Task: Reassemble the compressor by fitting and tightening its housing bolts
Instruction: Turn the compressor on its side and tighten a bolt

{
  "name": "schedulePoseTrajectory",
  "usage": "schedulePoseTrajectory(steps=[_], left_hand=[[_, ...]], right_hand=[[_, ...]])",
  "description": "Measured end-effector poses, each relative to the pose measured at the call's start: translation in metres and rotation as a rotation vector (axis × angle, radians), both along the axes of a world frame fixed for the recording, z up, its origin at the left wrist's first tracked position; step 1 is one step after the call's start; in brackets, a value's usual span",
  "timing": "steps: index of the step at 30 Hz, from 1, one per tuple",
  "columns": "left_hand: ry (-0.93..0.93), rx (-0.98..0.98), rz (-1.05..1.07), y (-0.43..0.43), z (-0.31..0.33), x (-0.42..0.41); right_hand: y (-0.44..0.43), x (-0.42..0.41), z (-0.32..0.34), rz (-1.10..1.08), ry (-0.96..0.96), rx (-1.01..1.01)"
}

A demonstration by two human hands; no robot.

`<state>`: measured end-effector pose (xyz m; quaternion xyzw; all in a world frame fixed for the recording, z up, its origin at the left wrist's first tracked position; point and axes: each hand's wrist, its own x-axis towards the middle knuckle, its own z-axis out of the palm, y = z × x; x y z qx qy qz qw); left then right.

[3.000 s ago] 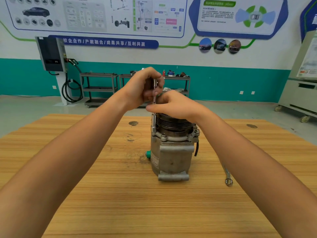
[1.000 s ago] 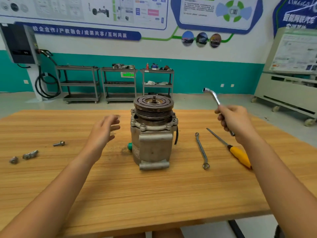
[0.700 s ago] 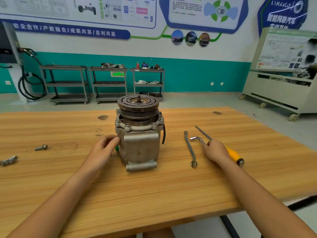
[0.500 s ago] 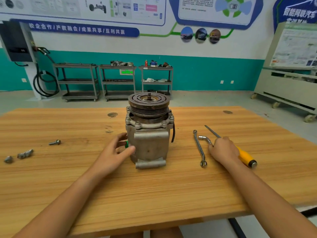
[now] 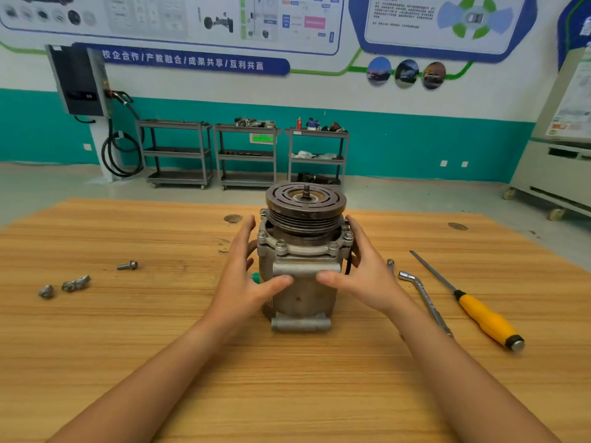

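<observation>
Compressor point(image 5: 303, 251) upright on table point(image 5: 287, 394), pulley point(image 5: 305, 204) up. Left hand point(image 5: 243, 276), right hand point(image 5: 367, 276) flat against its sides, fingers straight, thumbs on front. Bolt point(image 5: 127, 266) well left; wrench point(image 5: 425, 298), screwdriver point(image 5: 479, 314) right.

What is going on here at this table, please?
A person has both hands on a compressor standing upright on a wooden table. The left hand lies against its left side and the right hand against its right side, thumbs on the front. Neither hand holds a tool. Bolts sit in the housing flange. An L-shaped wrench and a yellow-handled screwdriver lie to the right; a loose bolt and small metal parts lie to the left.
</observation>
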<state>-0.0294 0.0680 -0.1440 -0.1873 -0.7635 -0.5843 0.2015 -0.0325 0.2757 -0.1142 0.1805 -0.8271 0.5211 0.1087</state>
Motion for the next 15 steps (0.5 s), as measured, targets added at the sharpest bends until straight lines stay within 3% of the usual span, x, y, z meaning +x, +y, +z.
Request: schedulePoseTrajectory(steps=[8, 15], left_hand=[[0.033, 0.04, -0.031, -0.001, 0.01, -0.006], [-0.028, 0.056, 0.012, -0.003, 0.031, -0.035]], right_hand=[[-0.002, -0.009, 0.004, -0.047, 0.049, -0.002], [-0.024, -0.033, 0.011, -0.092, 0.025, -0.166]])
